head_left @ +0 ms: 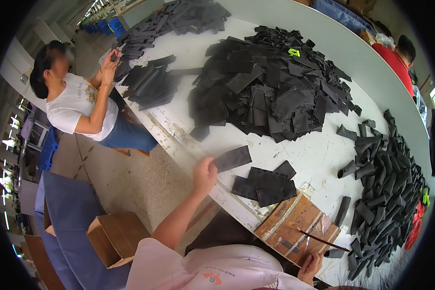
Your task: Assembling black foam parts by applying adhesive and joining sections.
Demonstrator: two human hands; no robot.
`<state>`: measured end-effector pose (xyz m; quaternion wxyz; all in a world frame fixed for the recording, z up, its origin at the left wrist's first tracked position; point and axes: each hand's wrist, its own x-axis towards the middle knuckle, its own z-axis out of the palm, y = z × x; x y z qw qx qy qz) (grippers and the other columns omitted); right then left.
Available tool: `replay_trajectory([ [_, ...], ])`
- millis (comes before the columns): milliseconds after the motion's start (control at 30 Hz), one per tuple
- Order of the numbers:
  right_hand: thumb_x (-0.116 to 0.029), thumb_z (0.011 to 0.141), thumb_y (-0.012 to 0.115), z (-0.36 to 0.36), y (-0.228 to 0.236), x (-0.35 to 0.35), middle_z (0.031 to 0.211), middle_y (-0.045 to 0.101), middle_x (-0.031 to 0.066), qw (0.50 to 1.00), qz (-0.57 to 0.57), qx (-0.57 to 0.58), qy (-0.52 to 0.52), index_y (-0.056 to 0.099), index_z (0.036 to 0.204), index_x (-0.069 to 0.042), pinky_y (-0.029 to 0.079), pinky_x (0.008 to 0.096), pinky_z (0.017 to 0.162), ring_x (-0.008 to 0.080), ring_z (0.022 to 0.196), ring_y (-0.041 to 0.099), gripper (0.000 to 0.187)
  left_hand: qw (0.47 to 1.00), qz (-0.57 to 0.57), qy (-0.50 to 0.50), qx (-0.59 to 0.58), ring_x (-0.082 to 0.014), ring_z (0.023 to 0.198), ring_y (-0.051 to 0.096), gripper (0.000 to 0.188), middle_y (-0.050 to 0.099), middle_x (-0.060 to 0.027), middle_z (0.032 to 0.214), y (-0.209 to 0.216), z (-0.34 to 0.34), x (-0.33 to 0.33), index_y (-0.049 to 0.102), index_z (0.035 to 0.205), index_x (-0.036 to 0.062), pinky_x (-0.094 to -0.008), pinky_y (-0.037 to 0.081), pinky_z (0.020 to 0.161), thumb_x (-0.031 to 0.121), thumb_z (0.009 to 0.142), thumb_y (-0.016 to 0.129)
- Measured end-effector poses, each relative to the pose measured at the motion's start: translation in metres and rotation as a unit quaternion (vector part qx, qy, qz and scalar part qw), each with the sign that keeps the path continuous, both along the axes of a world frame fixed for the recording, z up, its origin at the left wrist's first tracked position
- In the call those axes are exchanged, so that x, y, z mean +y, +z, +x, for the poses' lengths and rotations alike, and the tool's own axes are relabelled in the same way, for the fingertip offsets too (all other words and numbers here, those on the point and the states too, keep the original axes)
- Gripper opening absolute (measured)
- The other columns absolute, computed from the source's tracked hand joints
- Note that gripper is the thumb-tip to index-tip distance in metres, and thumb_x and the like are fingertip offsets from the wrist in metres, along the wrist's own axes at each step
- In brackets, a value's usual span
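cardboard box [129, 233]; left hand [205, 175] holds fabric [234, 159]

Near end of blk strip [234, 158] hidden in L grip [205, 175].

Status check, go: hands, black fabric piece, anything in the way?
Left hand gripping black fabric piece by one end. Right hand at taped wooden board, grip unclear. Thin dark rod crossing board's right edge.

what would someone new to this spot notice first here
Probably the big heap of flat black pieces in the upper middle of the pale table, with a small neon-yellow thing standing out on it. A second pile, of curled dark pieces, runs down the right side. Nearer, the left hand holds one black strip.
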<state>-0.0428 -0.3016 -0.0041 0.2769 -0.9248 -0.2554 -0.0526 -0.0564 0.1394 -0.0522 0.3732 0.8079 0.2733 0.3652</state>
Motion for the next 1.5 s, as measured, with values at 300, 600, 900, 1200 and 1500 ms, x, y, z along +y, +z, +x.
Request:
replay_trajectory([
  [300, -0.023, 0.089, 0.04, 0.027, -0.03, -0.059, 0.082, 0.059, 0.0188, 0.989, -0.044, 0.023, -0.142, 0.057, 0.09, -0.001, 0.043, 0.0414, 0.067, 0.0363, 0.076, 0.055, 0.028, 1.0, 0.0, 0.015, 0.012, -0.0168, 0.054, 0.055, 0.008, 0.056, -0.0102, 0.065, 0.005, -0.002, -0.003, 0.052, 0.079, -0.002, -0.0268, 0.043, 0.051, -0.005, 0.072, 0.049],
  [600, -0.024, 0.089, 0.04, 0.035, -0.035, -0.066, 0.079, 0.056, 0.0166, 0.987, 0.005, 0.042, -0.152, 0.054, 0.089, 0.001, 0.042, 0.0382, 0.065, 0.0317, 0.072, 0.053, 0.028, 0.999, 0.005, 0.038, 0.013, -0.0121, 0.049, 0.049, 0.008, 0.052, -0.0069, 0.059, 0.007, -0.002, -0.004, 0.052, 0.077, -0.0012, -0.0242, 0.04, 0.048, -0.006, 0.071, 0.049],
  [900, -0.019, 0.089, 0.039, 0.057, -0.044, -0.049, 0.077, 0.052, 0.0149, 0.99, 0.044, 0.063, -0.122, 0.049, 0.09, 0.001, 0.04, 0.0356, 0.064, 0.028, 0.07, 0.05, 0.023, 0.995, -0.078, 0.032, 0.054, -0.0329, 0.069, 0.055, 0.014, 0.056, -0.0159, 0.075, 0.004, -0.008, -0.004, 0.055, 0.084, 0.0006, -0.0361, 0.043, 0.06, 0.002, 0.071, 0.051],
  [1200, -0.014, 0.09, 0.037, 0.044, -0.04, -0.041, 0.076, 0.048, 0.0132, 0.983, 0.084, 0.063, -0.153, 0.045, 0.091, 0.002, 0.038, 0.0329, 0.063, 0.0244, 0.068, 0.047, 0.017, 0.999, -0.014, 0.031, -0.001, -0.0111, 0.049, 0.047, 0.007, 0.053, -0.0071, 0.061, 0.002, -0.008, -0.002, 0.053, 0.077, -0.002, -0.0245, 0.039, 0.047, -0.004, 0.07, 0.05],
  [1500, -0.013, 0.09, 0.037, 0.034, -0.027, -0.038, 0.076, 0.051, 0.0159, 0.978, 0.076, 0.04, -0.189, 0.043, 0.092, 0.002, 0.038, 0.0347, 0.062, 0.0269, 0.066, 0.048, 0.016, 0.998, -0.056, 0.004, 0.017, -0.0283, 0.059, 0.054, 0.012, 0.055, -0.0142, 0.067, 0.003, -0.005, -0.003, 0.055, 0.082, -0.0006, -0.0344, 0.042, 0.053, 0.002, 0.071, 0.052],
])
